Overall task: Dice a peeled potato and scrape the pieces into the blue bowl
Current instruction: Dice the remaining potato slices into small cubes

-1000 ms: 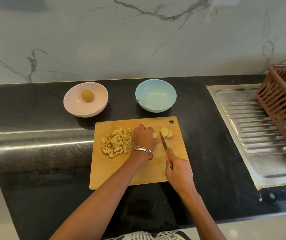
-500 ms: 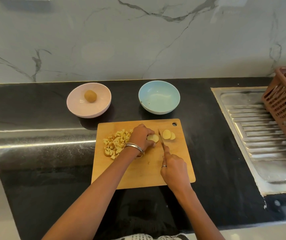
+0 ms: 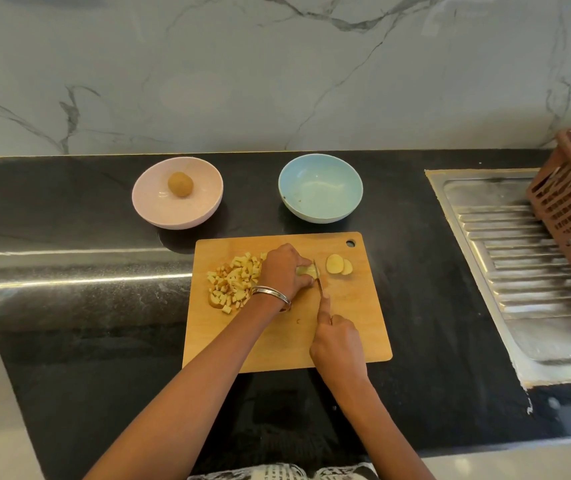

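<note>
Slicing is the step in hand: at the frame's centre the left hand (image 3: 285,271) curls its grip over the pale peeled potato piece (image 3: 306,270) on the tan wooden cutting board (image 3: 353,327), while the right hand (image 3: 337,344) grips the small thin-bladed knife (image 3: 318,278), forefinger along its spine. Two cut slices (image 3: 338,264) lie right; a heap of diced cubes (image 3: 233,284) left. Next probably comes another downward cut, fingertips tucked; the empty round blue bowl (image 3: 320,188) waits above on the black table (image 3: 69,306).
</note>
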